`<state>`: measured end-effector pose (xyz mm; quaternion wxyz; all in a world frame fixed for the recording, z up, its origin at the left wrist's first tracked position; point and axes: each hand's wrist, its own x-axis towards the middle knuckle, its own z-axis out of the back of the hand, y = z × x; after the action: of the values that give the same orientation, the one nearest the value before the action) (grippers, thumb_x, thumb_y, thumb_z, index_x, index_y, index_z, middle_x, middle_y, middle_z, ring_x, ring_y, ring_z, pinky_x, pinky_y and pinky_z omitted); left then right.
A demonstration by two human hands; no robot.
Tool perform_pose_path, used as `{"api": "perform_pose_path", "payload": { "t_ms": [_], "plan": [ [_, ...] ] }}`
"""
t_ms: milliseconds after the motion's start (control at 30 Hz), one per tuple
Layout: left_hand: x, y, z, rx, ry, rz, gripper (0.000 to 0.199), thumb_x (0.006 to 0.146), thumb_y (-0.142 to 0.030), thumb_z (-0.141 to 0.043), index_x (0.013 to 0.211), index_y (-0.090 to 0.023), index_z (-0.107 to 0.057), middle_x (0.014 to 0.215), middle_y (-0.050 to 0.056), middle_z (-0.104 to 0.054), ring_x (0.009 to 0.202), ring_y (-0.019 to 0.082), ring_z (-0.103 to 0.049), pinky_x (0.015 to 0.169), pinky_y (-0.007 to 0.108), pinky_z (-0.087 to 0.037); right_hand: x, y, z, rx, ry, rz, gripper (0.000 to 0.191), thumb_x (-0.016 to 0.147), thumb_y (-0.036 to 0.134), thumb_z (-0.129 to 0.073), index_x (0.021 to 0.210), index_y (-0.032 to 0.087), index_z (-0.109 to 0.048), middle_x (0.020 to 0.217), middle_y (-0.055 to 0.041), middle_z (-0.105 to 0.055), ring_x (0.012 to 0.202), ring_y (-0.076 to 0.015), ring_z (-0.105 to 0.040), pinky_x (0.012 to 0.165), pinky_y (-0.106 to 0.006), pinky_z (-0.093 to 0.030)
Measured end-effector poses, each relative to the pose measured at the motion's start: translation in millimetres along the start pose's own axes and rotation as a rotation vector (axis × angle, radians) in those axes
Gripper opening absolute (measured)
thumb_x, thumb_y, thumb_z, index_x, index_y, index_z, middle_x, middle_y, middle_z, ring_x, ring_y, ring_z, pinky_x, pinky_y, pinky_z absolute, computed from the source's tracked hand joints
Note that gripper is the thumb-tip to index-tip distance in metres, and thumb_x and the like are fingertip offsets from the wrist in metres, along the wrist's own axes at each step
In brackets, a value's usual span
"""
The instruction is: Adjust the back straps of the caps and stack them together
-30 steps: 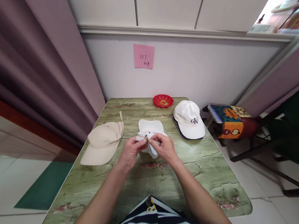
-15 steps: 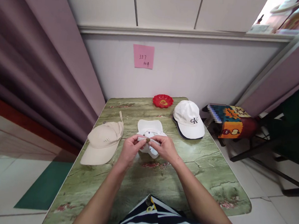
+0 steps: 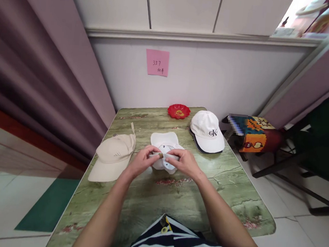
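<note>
A white cap (image 3: 164, 138) lies upturned in the middle of the table, its brim toward the wall and its inside showing. Over its near part, my left hand (image 3: 146, 159) pinches the cap's back strap beside a small brownish buckle (image 3: 161, 155). My right hand (image 3: 184, 163) is closed on the strap's other side, thumb and fingers together. Left of my hands rests a beige cap (image 3: 112, 155) with its strap end sticking up. To the right, a white cap with dark letters (image 3: 207, 132) sits on top of a dark cap (image 3: 197, 145).
A red scalloped dish (image 3: 178, 111) stands at the table's far edge. The green patterned table (image 3: 203, 204) has a rounded right corner. A stool with a colourful cover (image 3: 255, 135) is beyond its right side. A pink note (image 3: 157, 62) hangs on the wall.
My left hand has shifted slightly left and the buckle has moved a little left with it. Between my hands, more of the strap and the cap's inside now shows.
</note>
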<state>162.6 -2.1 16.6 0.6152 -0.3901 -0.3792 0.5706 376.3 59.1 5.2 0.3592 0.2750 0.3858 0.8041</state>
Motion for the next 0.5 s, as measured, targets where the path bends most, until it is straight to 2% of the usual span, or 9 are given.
{"api": "perform_pose_path", "payload": {
  "t_ms": [133, 233, 333, 400, 500],
  "plan": [
    [0.8, 8.7, 13.3, -0.185, 0.089, 0.132, 0.029, 0.085, -0.044, -0.062, 0.097, -0.018, -0.06, 0.063, -0.004, -0.052, 0.051, 0.01, -0.049, 0.049, 0.022, -0.041, 5.2, -19.7, 14.1, 0.081, 0.063, 0.03, 0.042, 0.095, 0.049, -0.048, 0.09, 0.018, -0.077, 0.085, -0.0019, -0.075, 0.075, -0.0173, -0.063, 0.066, -0.025, -0.041],
    [0.7, 10.9, 16.7, -0.283, 0.133, 0.165, 0.028, 0.084, -0.043, -0.063, 0.096, -0.018, -0.058, 0.064, -0.004, -0.053, 0.048, 0.01, -0.05, 0.046, 0.021, -0.041, 10.2, -33.3, 14.3, 0.132, 0.067, 0.049, 0.055, 0.098, 0.052, -0.036, 0.088, 0.016, -0.076, 0.086, -0.0041, -0.074, 0.078, -0.0187, -0.063, 0.072, -0.027, -0.043],
    [0.8, 12.1, 17.3, -0.341, 0.123, 0.171, 0.027, 0.081, -0.041, -0.066, 0.094, -0.018, -0.059, 0.07, -0.004, -0.054, 0.048, 0.008, -0.049, 0.045, 0.021, -0.042, 13.6, -38.0, 10.0, 0.104, 0.112, 0.083, 0.05, 0.095, 0.052, -0.043, 0.081, 0.016, -0.074, 0.079, -0.0026, -0.073, 0.074, -0.0178, -0.063, 0.081, -0.029, -0.044],
    [0.6, 14.0, 17.9, -0.359, 0.116, 0.165, 0.028, 0.081, -0.04, -0.067, 0.095, -0.017, -0.06, 0.069, -0.003, -0.054, 0.049, 0.008, -0.049, 0.046, 0.021, -0.043, 14.2, -36.9, 8.1, 0.083, 0.13, 0.09, 0.041, 0.092, 0.05, -0.052, 0.078, 0.017, -0.073, 0.076, -0.0004, -0.072, 0.074, -0.0172, -0.063, 0.092, -0.034, -0.042],
    [0.0, 18.0, 18.9, -0.344, 0.106, 0.152, 0.03, 0.08, -0.041, -0.068, 0.096, -0.016, -0.063, 0.063, -0.003, -0.053, 0.05, 0.009, -0.048, 0.048, 0.021, -0.042, 13.6, -33.2, 7.4, 0.08, 0.091, 0.05, 0.032, 0.089, 0.047, -0.057, 0.078, 0.02, -0.072, 0.08, 0.0013, -0.073, 0.081, -0.0183, -0.066, 0.109, -0.045, -0.029]
  ]
}}
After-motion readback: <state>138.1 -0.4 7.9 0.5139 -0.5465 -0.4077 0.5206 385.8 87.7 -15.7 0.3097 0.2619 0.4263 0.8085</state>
